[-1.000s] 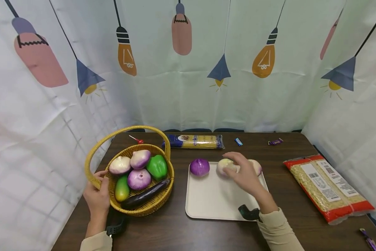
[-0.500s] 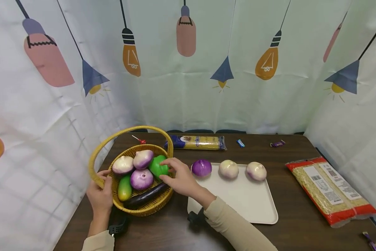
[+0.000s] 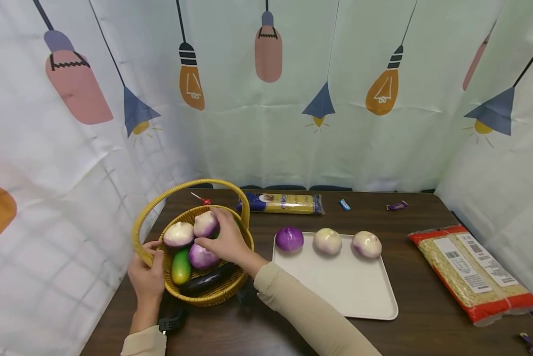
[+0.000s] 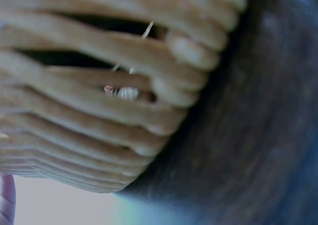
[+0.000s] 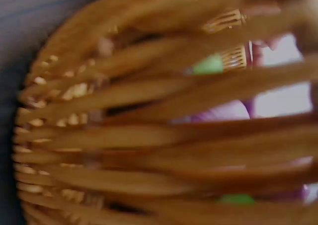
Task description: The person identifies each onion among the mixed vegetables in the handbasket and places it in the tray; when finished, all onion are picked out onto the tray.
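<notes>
My left hand grips the rim of a yellow wicker basket near the base of its arched handle. Inside lie a white-and-purple onion, a purple onion, a green-yellow cucumber-shaped vegetable and a dark eggplant. Reaching over the basket, my right hand holds another white-and-purple onion between thumb and fingers. That hand hides most of the green bell pepper. Both wrist views show mainly blurred wicker, the basket wall in the left one.
Right of the basket, a cream tray bears a purple onion and two pale onions along its far edge. A pasta packet, a lollipop and small candies lie behind. A red-edged grain bag lies right.
My right hand has gone left from the pale onion on the tray, past the bell pepper, to the white-and-purple onion in the basket. My left hand stays on the basket.
</notes>
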`<state>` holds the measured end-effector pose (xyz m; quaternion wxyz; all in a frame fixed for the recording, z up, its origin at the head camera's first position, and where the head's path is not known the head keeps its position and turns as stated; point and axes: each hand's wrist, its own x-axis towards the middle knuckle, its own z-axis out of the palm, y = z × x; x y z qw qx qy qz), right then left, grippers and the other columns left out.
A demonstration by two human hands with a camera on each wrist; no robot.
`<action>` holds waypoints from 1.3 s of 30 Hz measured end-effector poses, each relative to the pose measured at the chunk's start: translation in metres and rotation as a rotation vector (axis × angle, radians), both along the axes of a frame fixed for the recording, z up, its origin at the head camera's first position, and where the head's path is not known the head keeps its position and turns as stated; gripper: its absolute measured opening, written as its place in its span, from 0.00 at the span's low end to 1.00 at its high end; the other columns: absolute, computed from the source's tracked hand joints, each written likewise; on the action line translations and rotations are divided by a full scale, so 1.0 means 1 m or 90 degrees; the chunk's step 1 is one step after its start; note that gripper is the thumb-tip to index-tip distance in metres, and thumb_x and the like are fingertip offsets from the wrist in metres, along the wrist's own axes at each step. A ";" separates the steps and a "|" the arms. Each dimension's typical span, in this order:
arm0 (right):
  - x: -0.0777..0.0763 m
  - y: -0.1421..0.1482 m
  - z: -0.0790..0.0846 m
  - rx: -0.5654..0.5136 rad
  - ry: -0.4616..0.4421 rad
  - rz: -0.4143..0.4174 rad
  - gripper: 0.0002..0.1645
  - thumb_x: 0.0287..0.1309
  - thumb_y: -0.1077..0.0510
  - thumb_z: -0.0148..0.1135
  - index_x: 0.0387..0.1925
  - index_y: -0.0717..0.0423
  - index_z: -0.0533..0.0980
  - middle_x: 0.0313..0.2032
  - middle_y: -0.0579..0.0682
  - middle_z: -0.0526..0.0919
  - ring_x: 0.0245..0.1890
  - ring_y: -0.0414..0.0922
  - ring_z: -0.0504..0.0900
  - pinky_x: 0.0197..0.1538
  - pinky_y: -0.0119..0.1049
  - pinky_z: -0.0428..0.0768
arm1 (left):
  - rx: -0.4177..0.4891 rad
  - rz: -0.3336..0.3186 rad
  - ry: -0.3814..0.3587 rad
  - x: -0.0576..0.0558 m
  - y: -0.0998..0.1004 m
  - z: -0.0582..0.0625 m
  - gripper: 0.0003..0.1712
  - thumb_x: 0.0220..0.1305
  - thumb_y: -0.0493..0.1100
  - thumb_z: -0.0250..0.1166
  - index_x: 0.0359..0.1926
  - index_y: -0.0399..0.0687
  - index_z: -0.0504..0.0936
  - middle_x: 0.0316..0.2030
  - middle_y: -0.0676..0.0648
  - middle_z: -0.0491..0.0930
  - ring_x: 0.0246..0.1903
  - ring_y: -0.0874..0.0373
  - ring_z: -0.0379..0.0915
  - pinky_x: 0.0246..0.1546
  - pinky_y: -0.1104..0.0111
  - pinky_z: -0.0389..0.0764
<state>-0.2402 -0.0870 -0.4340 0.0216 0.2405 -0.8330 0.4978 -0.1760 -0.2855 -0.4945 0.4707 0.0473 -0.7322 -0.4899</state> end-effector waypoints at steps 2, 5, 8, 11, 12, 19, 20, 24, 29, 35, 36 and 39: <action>-0.002 -0.003 0.003 0.020 0.003 -0.001 0.52 0.49 0.45 0.74 0.72 0.50 0.59 0.69 0.49 0.63 0.66 0.45 0.67 0.65 0.39 0.67 | 0.000 0.000 0.002 -0.001 0.000 -0.001 0.08 0.55 0.25 0.61 0.22 0.33 0.73 0.37 0.33 0.83 0.30 0.68 0.71 0.32 0.77 0.65; -0.003 -0.006 0.006 0.048 0.002 -0.014 0.49 0.48 0.43 0.74 0.69 0.50 0.64 0.68 0.50 0.66 0.63 0.46 0.70 0.62 0.39 0.70 | -0.002 -0.001 0.000 0.002 0.004 0.005 0.07 0.55 0.24 0.60 0.22 0.31 0.73 0.37 0.31 0.82 0.29 0.69 0.70 0.30 0.77 0.64; -0.002 -0.007 0.005 0.060 -0.016 -0.037 0.45 0.47 0.41 0.74 0.65 0.49 0.68 0.63 0.50 0.68 0.57 0.45 0.74 0.58 0.37 0.73 | 0.000 -0.010 0.002 0.010 0.012 0.019 0.07 0.55 0.23 0.59 0.23 0.27 0.72 0.37 0.29 0.81 0.29 0.70 0.70 0.31 0.77 0.65; -0.001 -0.006 0.002 0.064 -0.041 -0.054 0.44 0.45 0.40 0.75 0.62 0.48 0.69 0.58 0.50 0.68 0.50 0.44 0.75 0.53 0.36 0.75 | 0.005 -0.015 0.003 0.011 0.014 0.022 0.06 0.55 0.23 0.59 0.23 0.26 0.72 0.36 0.28 0.81 0.30 0.70 0.71 0.32 0.77 0.65; -0.001 -0.005 0.002 0.066 -0.047 -0.054 0.45 0.44 0.39 0.75 0.62 0.48 0.70 0.57 0.50 0.67 0.49 0.44 0.75 0.53 0.36 0.75 | 0.007 -0.014 0.002 0.009 0.012 0.019 0.06 0.55 0.24 0.59 0.23 0.26 0.72 0.37 0.28 0.81 0.31 0.70 0.71 0.33 0.78 0.65; 0.002 0.006 0.002 0.118 0.001 0.019 0.45 0.42 0.42 0.78 0.62 0.48 0.68 0.56 0.46 0.73 0.52 0.41 0.75 0.55 0.34 0.74 | 0.010 0.003 -0.013 0.000 0.000 0.000 0.06 0.55 0.26 0.61 0.23 0.30 0.73 0.38 0.35 0.83 0.30 0.68 0.71 0.32 0.76 0.65; 0.003 0.008 0.001 0.117 0.011 0.027 0.46 0.42 0.43 0.78 0.62 0.48 0.67 0.56 0.46 0.73 0.52 0.40 0.75 0.54 0.33 0.74 | 0.009 0.004 -0.013 0.000 0.000 0.000 0.07 0.55 0.26 0.61 0.23 0.30 0.73 0.37 0.35 0.83 0.30 0.69 0.71 0.32 0.76 0.65; 0.016 0.023 -0.001 0.071 0.015 0.044 0.48 0.43 0.45 0.77 0.65 0.44 0.64 0.57 0.51 0.67 0.49 0.41 0.74 0.52 0.34 0.75 | 0.008 0.006 -0.006 0.000 0.001 0.001 0.07 0.55 0.26 0.61 0.23 0.31 0.73 0.38 0.35 0.83 0.28 0.68 0.69 0.31 0.76 0.64; 0.035 0.059 -0.003 -0.018 -0.018 0.040 0.45 0.44 0.48 0.76 0.65 0.41 0.66 0.57 0.50 0.63 0.50 0.43 0.74 0.53 0.39 0.75 | 0.010 -0.007 0.001 0.000 0.003 0.001 0.07 0.55 0.25 0.60 0.23 0.31 0.73 0.37 0.34 0.83 0.26 0.67 0.68 0.30 0.76 0.65; 0.053 0.115 -0.011 -0.066 -0.025 0.040 0.43 0.45 0.45 0.76 0.63 0.43 0.68 0.56 0.44 0.69 0.54 0.42 0.73 0.54 0.42 0.75 | 0.011 -0.013 0.000 0.000 0.003 0.003 0.07 0.56 0.26 0.60 0.23 0.31 0.72 0.37 0.33 0.83 0.26 0.67 0.69 0.31 0.76 0.65; 0.055 0.125 -0.014 -0.063 -0.021 0.040 0.43 0.45 0.44 0.76 0.63 0.43 0.68 0.56 0.42 0.71 0.54 0.41 0.73 0.54 0.42 0.75 | 0.012 -0.013 -0.001 0.000 0.002 0.003 0.07 0.56 0.26 0.60 0.23 0.31 0.73 0.37 0.33 0.83 0.27 0.67 0.69 0.31 0.76 0.65; 0.062 0.153 -0.026 -0.053 -0.013 0.033 0.42 0.45 0.42 0.77 0.62 0.42 0.69 0.55 0.38 0.75 0.54 0.40 0.74 0.52 0.41 0.77 | 0.017 -0.015 -0.007 -0.001 0.002 0.002 0.07 0.57 0.26 0.60 0.24 0.31 0.73 0.38 0.33 0.83 0.29 0.67 0.71 0.32 0.76 0.66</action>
